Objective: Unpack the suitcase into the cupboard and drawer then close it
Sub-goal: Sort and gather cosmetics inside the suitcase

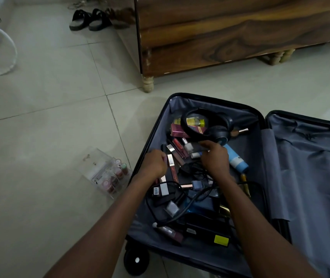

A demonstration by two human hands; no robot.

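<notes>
The open suitcase (260, 125) lies flat on the tiled floor. Its left half holds black headphones (216, 129), a yellow bottle (195, 121), a blue tube (236, 160), black cables (195, 171), a charger brick (206, 229) and several lipsticks and small cosmetics. My left hand (156, 163) is curled over the left edge of the pile and grips a slim cosmetic tube (170, 160). My right hand (214, 157) reaches into the middle and pinches a small white-capped bottle (195, 155). The right half (310, 167) shows only grey lining.
The wooden cupboard (220, 37) stands on short legs just beyond the suitcase. A clear organiser (108, 171) with several lipsticks sits on the floor left of the case. Black sandals (90, 19) lie at the back, a white hose (9, 47) far left.
</notes>
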